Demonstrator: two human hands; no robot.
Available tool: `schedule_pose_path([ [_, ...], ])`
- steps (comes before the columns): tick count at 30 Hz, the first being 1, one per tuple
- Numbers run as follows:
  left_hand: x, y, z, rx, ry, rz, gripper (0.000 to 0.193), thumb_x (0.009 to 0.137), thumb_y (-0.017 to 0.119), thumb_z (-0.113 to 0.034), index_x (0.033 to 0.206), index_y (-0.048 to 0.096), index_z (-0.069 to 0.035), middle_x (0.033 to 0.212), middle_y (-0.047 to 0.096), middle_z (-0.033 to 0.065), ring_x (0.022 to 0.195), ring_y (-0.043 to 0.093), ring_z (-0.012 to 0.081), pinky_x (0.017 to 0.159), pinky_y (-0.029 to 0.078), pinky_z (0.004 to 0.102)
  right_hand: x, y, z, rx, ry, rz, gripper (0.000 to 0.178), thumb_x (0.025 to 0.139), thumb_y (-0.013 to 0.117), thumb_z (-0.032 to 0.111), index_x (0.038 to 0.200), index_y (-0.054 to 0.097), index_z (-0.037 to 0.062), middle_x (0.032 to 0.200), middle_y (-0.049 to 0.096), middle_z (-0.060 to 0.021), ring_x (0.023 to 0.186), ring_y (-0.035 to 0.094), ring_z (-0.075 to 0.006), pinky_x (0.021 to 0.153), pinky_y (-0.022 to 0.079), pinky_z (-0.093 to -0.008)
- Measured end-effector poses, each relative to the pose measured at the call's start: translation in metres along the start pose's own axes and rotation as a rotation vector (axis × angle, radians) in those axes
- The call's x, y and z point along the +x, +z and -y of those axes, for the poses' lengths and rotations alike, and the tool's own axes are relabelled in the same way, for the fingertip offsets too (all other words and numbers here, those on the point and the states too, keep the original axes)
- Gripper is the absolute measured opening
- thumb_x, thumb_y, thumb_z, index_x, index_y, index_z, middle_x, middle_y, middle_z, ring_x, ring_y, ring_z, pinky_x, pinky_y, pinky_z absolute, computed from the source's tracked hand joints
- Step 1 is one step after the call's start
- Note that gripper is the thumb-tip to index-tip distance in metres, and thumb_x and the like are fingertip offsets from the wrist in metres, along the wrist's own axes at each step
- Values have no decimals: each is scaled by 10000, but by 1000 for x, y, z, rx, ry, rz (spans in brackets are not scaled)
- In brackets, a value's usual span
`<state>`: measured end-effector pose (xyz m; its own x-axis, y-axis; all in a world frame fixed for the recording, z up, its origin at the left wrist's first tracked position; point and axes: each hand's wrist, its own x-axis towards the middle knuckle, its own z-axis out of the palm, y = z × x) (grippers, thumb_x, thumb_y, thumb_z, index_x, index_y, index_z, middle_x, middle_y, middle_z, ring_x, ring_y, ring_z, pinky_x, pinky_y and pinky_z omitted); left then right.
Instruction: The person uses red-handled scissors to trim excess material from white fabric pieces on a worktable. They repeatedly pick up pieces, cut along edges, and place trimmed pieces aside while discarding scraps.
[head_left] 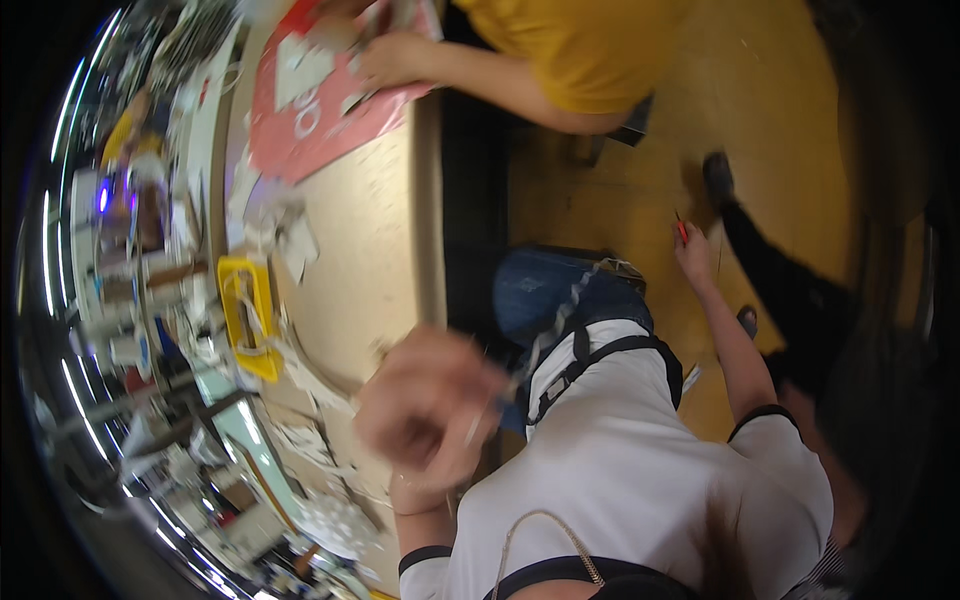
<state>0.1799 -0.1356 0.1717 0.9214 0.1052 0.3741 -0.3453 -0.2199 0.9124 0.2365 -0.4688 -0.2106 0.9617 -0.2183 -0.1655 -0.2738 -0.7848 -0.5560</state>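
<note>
My left hand point(425, 405) is close to the camera and blurred, held above the near edge of the wooden table point(385, 230); a thin light strip seems to run from it, but I cannot tell whether it grips it. My right hand point(693, 252) reaches far out over the floor and pinches a small red object point(680, 230). My white top and blue jeans fill the lower middle.
Another person in a yellow shirt point(580, 50) rests a hand point(385, 60) on a red sheet point(320, 100) at the table's far end. A yellow tray point(245, 315) and cluttered papers and tools line the table's left side. A dark shoe and trouser leg point(760, 250) stand on the floor.
</note>
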Motion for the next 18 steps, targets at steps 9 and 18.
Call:
schedule_pose_path([
  [9,56,37,-38,-23,139,233,310,846,780,-365,825,524,-191,800,452,-57,690,412,90,622,319,267,-108,121,-119,258,641,487,440,734,801,346,1082,714,90,953,712,-152,874,688,-264,772,529,-367],
  [18,63,52,-65,-284,75,334,156,780,839,-311,755,688,-282,828,493,-88,706,437,62,655,305,272,-111,152,-84,385,472,370,322,762,780,331,987,745,102,852,701,-199,800,694,-336,712,533,-405],
])
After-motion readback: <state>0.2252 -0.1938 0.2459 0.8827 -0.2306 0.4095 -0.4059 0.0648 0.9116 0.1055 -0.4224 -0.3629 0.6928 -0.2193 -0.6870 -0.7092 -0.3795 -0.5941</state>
